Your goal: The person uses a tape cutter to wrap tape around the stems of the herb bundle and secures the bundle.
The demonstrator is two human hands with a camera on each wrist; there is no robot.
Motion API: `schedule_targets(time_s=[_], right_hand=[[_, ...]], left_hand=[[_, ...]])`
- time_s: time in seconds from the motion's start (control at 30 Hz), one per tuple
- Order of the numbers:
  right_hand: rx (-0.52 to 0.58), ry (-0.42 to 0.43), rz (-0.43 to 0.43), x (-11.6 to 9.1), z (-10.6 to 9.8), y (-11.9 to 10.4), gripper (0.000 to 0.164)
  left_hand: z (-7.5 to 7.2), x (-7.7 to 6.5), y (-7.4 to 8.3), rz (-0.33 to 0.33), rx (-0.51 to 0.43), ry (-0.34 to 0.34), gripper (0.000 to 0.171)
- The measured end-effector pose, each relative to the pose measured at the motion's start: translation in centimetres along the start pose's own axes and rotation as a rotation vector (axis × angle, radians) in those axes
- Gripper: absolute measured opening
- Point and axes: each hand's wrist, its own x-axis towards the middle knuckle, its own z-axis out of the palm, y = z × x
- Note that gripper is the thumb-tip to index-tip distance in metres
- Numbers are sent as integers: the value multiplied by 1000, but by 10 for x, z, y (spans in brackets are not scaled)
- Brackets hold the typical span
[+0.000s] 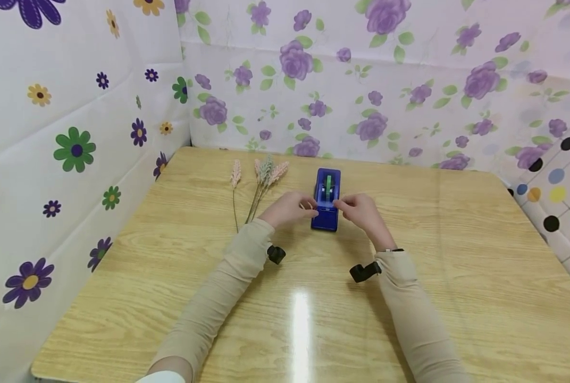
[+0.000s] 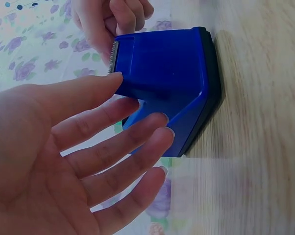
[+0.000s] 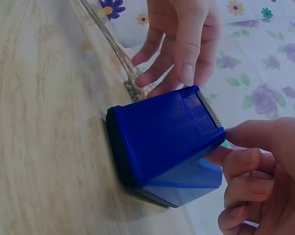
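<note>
Purple-flowered cloth hangs behind a wooden counter. Sleeved arms reach from the bottom edge toward upper centre, where a blue tape dispenser stands between the hands. The left hand has loosely spread fingers, its thumb at the toothed cutter; the right hand, fingers bent, has its thumb at the cutter's other corner, and whether it pinches anything cannot be told.

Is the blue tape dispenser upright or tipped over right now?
Upright: the tape dispenser sits with its dark base flat on the table, its green part visible from above.
</note>
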Motion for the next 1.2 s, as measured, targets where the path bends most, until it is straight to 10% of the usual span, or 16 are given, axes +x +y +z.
schedule_targets(time_s=[0.43, 1.2], right_hand=[[122, 12, 16, 4, 5, -8, 32], [277, 77, 187, 8, 7, -20, 39]], left_hand=[[-13, 1, -6, 60, 6, -27, 29], [16, 3, 1, 13, 156, 134, 28]])
